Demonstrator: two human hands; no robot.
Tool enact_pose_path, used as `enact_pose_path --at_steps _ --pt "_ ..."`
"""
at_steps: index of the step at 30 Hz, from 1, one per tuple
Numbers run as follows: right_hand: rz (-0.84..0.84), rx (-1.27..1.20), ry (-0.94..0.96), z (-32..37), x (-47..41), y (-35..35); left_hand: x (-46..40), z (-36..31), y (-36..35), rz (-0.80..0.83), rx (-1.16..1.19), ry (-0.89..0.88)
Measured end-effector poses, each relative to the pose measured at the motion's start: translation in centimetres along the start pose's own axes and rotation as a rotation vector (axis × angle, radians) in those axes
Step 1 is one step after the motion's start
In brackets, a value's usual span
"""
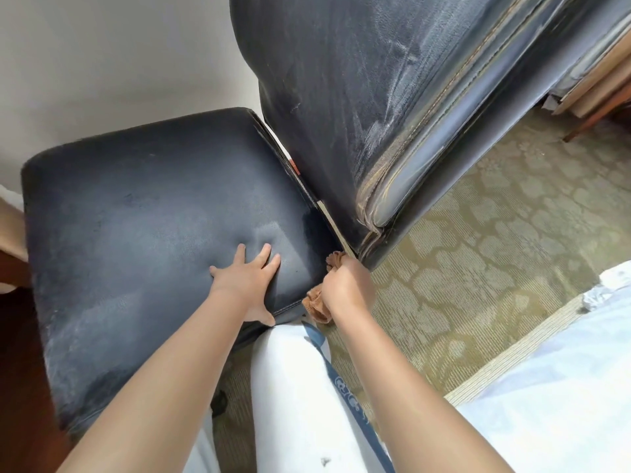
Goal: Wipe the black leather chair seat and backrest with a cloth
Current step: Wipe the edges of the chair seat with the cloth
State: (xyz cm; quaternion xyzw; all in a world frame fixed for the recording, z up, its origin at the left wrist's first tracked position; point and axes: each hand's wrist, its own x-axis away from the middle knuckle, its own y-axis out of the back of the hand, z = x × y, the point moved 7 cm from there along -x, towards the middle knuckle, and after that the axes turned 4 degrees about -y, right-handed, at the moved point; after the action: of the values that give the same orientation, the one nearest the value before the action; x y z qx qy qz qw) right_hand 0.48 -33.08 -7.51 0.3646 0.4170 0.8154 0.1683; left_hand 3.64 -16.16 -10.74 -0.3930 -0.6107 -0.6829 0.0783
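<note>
Head view, looking down along your two bare forearms. Nearest you: white clothing (290, 404) with a dark blue patterned strip (351, 401) running down it, and white fabric (553, 387) at lower right.

Your left hand (247, 285) lies flat on the seat (136, 233), fingers straight and spread, palm pressing the leather near the seat's right edge, thumb hooked over that edge. The cushion dimples just ahead of your fingertips.

Your right hand (346, 288) is a closed fist round the brown cloth (321, 302). Cloth bunches out above and below the fist. The upper tuft sits at the gap where the seat's back corner meets the lower end of the backrest (324, 80). Cannot tell whether the cloth touches the leather there.

Seat: black leather, dusty grey film over most of it, a darker patch near the back right corner.

Backrest: rises beyond your right hand, streaked with pale smears; its piped side seam (426, 124) looks worn and yellowed.

Floor to the right: olive patterned carpet (495, 216). Far left: pale wall (119, 56). Far upper right: wooden furniture leg (594, 121).
</note>
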Motion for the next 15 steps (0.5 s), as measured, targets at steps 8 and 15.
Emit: enact_pose_path --at_steps 8,15 --pt "0.044 -0.003 0.043 0.0 -0.5 -1.0 -0.1 0.2 0.1 0.019 -0.034 0.009" --pt "0.117 -0.377 0.023 1.7 -3.6 -4.4 -0.7 0.7 0.7 0.043 -0.058 0.008"
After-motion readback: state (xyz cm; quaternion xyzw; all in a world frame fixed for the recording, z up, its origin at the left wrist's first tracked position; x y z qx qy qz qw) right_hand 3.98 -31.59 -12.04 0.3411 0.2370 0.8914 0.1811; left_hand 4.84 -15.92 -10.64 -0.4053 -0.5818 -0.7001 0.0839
